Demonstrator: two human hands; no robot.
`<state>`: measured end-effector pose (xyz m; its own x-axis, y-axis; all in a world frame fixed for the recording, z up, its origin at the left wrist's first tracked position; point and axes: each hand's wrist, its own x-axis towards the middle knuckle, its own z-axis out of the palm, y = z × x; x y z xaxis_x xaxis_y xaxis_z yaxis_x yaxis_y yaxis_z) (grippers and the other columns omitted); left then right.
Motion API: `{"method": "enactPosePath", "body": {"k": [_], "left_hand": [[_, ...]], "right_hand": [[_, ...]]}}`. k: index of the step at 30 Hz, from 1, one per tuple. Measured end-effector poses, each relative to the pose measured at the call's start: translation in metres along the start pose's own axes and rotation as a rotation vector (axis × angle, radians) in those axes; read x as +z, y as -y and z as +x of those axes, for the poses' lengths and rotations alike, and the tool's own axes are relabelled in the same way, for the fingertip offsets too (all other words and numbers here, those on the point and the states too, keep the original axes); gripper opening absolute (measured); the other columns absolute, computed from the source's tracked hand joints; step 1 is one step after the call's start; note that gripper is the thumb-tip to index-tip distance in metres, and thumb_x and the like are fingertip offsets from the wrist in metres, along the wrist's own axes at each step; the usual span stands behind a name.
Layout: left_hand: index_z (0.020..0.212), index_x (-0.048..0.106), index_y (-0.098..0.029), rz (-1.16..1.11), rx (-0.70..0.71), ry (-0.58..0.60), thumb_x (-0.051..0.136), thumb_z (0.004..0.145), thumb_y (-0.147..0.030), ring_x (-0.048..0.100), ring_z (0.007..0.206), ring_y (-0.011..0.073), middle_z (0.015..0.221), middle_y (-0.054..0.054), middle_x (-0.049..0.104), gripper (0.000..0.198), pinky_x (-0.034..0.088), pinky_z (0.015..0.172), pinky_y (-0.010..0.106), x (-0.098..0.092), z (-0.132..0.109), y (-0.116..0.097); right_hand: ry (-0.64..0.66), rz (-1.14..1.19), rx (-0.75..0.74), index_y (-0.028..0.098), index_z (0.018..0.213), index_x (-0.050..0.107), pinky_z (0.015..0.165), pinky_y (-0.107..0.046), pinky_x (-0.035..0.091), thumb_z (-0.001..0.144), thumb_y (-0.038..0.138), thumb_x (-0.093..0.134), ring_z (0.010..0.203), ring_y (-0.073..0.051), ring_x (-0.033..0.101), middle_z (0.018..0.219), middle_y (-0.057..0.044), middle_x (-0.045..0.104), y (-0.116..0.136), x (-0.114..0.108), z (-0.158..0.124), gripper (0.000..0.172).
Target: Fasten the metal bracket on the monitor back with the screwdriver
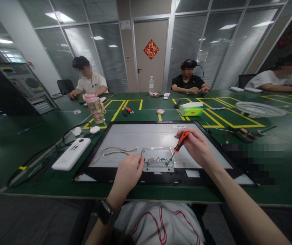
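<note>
A large flat display panel with a black frame lies back-side up before me. On its lower middle sits a metal bracket plate with a row of connector ports. My right hand grips an orange and black screwdriver, tilted, its tip down at the right end of the port row. My left hand, with a watch on the wrist, has its fingers closed at the bracket's left edge. Thin loose wires lie on the panel left of the bracket. Any screw under the tip is too small to make out.
Left of the panel are a white power bank, a black cable and a pink-lidded bottle. A green tissue pack and a white round grille lie beyond. Several people sit across the green table.
</note>
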<state>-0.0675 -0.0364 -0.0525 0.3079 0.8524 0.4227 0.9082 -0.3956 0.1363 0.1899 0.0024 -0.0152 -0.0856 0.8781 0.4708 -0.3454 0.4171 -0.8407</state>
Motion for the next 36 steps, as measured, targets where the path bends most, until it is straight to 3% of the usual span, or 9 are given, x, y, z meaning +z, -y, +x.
{"method": "enactPosePath", "body": {"k": [4,11,19,29,36], "left_hand": [[0.075,0.053,-0.019,0.003,-0.005,0.001,0.047,0.094,-0.02,0.06,0.067,0.0185,0.07,0.001,0.061,0.02,0.037,0.061,0.028,-0.0002,-0.0005,-0.0003],[0.075,0.052,-0.02,-0.002,-0.011,0.009,0.047,0.094,-0.019,0.059,0.066,0.0184,0.071,0.001,0.061,0.02,0.037,0.061,0.029,0.0,-0.0002,-0.0003],[0.075,0.053,-0.019,-0.001,-0.007,0.005,0.047,0.094,-0.02,0.059,0.066,0.0185,0.07,0.001,0.061,0.02,0.037,0.061,0.029,0.0006,-0.0008,0.0005],[0.074,0.052,-0.02,-0.001,-0.007,0.001,0.047,0.094,-0.02,0.059,0.067,0.0179,0.071,0.001,0.061,0.02,0.037,0.061,0.029,0.0007,-0.0005,0.0009],[0.074,0.052,-0.02,0.002,-0.003,0.003,0.047,0.094,-0.02,0.06,0.067,0.018,0.069,0.001,0.061,0.021,0.038,0.062,0.028,-0.0006,0.0,0.0004]], "right_hand": [[-0.01,0.017,-0.044,0.03,0.084,0.073,0.088,-0.037,0.049,0.077,0.042,0.076,0.085,-0.018,0.06,0.089,-0.001,0.064,-0.0002,-0.0006,0.001,0.014],[0.046,0.062,0.021,0.033,0.098,0.072,0.085,-0.037,0.05,0.084,0.04,0.068,0.089,-0.019,0.062,0.09,-0.002,0.068,0.0032,0.0013,0.0002,0.017],[0.018,0.042,-0.019,0.031,0.084,0.075,0.093,-0.036,0.047,0.076,0.041,0.077,0.087,-0.016,0.06,0.092,0.0,0.062,0.0003,-0.0005,0.0018,0.013],[0.004,0.01,-0.002,0.031,0.099,0.073,0.084,-0.035,0.05,0.083,0.041,0.07,0.091,-0.019,0.062,0.092,-0.002,0.068,0.0026,0.0027,0.001,0.019],[-0.045,-0.002,-0.027,0.031,0.088,0.075,0.085,-0.034,0.05,0.076,0.041,0.077,0.085,-0.017,0.062,0.092,0.0,0.065,-0.0017,-0.0004,0.0018,0.015]]}}
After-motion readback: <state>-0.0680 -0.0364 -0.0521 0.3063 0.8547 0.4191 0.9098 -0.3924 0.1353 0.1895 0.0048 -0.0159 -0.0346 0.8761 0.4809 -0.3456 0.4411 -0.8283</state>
